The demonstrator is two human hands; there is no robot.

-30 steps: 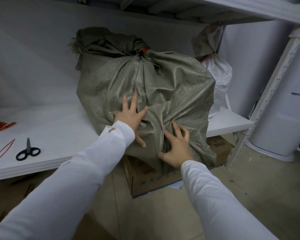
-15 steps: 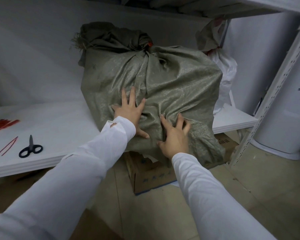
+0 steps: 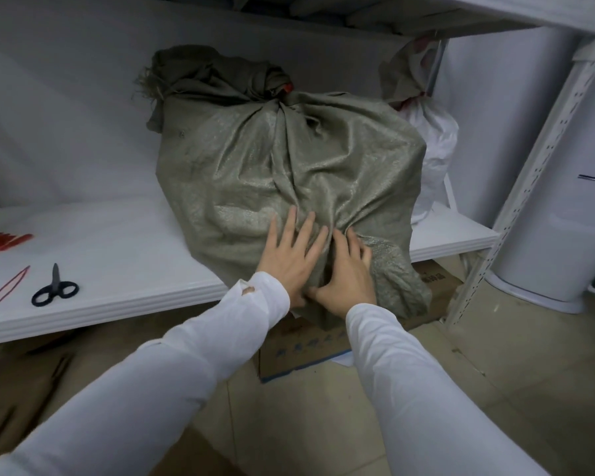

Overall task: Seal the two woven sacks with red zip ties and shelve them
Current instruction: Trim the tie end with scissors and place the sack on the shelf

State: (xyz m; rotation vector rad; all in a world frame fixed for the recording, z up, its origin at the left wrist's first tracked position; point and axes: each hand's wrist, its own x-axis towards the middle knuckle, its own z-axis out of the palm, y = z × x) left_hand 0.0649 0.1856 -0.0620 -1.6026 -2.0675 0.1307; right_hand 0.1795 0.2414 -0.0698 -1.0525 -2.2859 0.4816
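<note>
From the feed, at nine o'clock I am seeing a heap of red zip ties [image 3: 4,242] lying on the shelf board [image 3: 124,255], partly cut off by the frame edge. Two loose ties [image 3: 10,282] are lying at six o'clock of the heap, with black scissors [image 3: 54,286] just beside them at three o'clock. At the centre the grey-green woven sack [image 3: 289,159] is sitting on the board, its neck gathered at twelve o'clock with a speck of red tie [image 3: 288,87] showing. Its lower corner is hanging over the front edge. The left hand [image 3: 291,255] is pressing flat on the sack's front, fingers straight. The right hand [image 3: 347,273] is pressing beside it, thumb touching the left, fingertips pushing into a fold and gripping nothing. Below them, at six o'clock, a cardboard box [image 3: 299,352] is standing under the shelf, partly covered. At two o'clock a white sack [image 3: 437,142] is standing behind the grey one, half hidden, near the upright post [image 3: 543,159]. I cannot tell what either sack is holding.
</note>
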